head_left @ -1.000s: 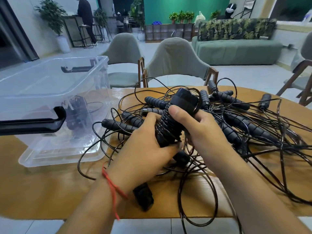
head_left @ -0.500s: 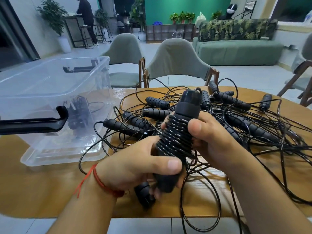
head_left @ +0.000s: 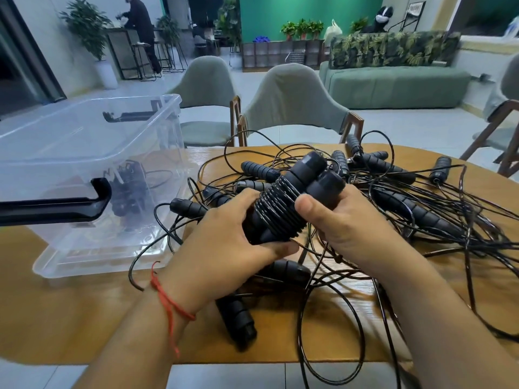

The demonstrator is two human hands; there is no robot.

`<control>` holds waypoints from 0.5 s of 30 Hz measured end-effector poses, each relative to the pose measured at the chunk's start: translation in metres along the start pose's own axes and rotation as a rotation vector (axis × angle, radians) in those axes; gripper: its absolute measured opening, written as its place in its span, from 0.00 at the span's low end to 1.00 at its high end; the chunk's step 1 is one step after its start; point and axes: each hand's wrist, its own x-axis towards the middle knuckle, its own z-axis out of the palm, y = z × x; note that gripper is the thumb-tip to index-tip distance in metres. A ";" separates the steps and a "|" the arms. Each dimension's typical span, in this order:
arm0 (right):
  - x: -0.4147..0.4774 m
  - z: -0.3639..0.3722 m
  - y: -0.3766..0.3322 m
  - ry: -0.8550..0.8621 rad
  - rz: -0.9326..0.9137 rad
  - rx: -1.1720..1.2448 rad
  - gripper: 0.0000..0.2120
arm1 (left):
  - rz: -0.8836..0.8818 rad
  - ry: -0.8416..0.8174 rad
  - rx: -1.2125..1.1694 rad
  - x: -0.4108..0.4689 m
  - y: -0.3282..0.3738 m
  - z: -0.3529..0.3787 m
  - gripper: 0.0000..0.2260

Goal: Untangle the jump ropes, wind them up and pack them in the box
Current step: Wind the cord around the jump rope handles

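Note:
Both my hands hold one wound jump rope (head_left: 283,209): two black handles side by side with black cord coiled tightly round them. My left hand (head_left: 224,248) grips its lower end from the left. My right hand (head_left: 345,234) grips it from the right, thumb laid across the coils. Behind and to the right lies a tangled pile of black ropes and ribbed handles (head_left: 407,203) on the wooden table (head_left: 70,318). A clear plastic box (head_left: 84,153) stands at the left with one wound rope (head_left: 127,186) inside.
A loose black handle (head_left: 238,324) lies near the table's front edge under my left wrist. Cord loops hang over the front edge. The box has black clip handles. Grey chairs stand behind the table, and a person is far back at the left.
The wound bundle has tilted further to the right and sunk a little. My left hand shifted from under its bottom end to its lower left side; my right thumb now lies across the coils.

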 end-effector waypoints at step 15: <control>0.008 0.051 0.015 0.249 0.038 0.066 0.11 | -0.093 0.484 0.168 0.003 -0.008 0.027 0.24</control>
